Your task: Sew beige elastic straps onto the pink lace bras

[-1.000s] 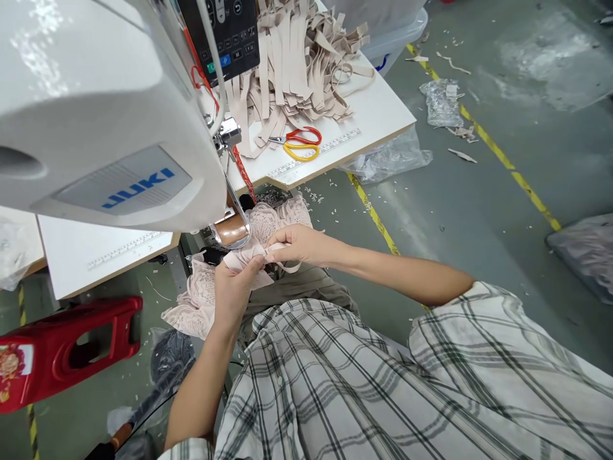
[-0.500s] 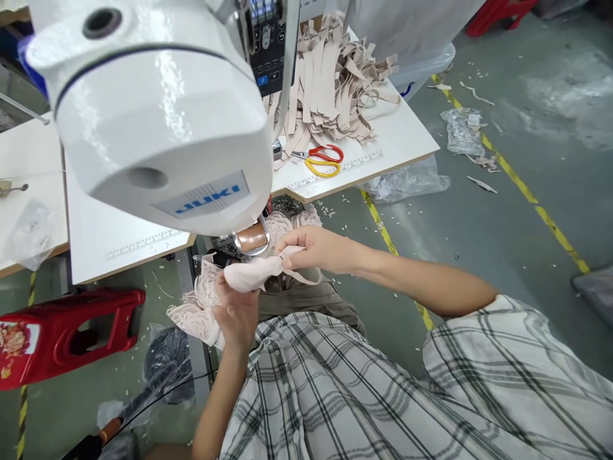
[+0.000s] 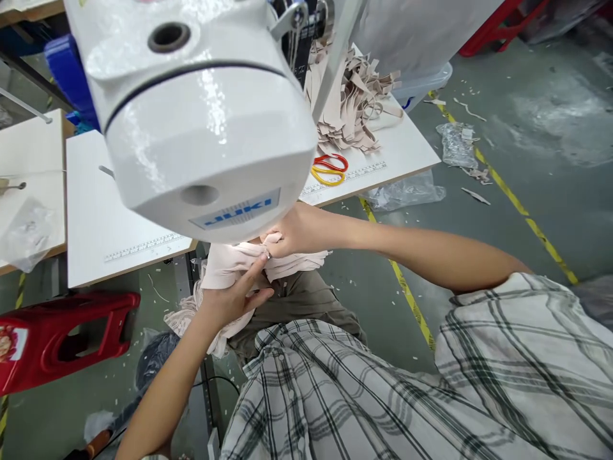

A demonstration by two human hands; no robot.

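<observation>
A pale pink bra (image 3: pixel 228 263) is spread under the head of a white sewing machine (image 3: pixel 205 147). My left hand (image 3: pixel 233 299) lies along its near side, its fingertips closing on the fabric close to my right hand and its thumb lower down. My right hand (image 3: pixel 293 231) pinches a gathered bit of the same fabric just below the machine head. The machine head covers the needle area and part of the right fingers. Lace-trimmed pieces (image 3: pixel 184 314) hang at the left, beside my lap.
Red-and-yellow-handled scissors (image 3: pixel 329 170) lie on the white table (image 3: pixel 407 144), near a heap of beige fabric strips (image 3: pixel 352 108). A printed ruler (image 3: pixel 143 248) runs along the left table edge. A red stool (image 3: pixel 103 335) stands at left; plastic bags (image 3: pixel 407 191) lie on the floor.
Both hands have brought the bra up under the machine head, and its fabric is now spread wider. My right hand moved slightly up. The view has shifted, so the machine appears farther right.
</observation>
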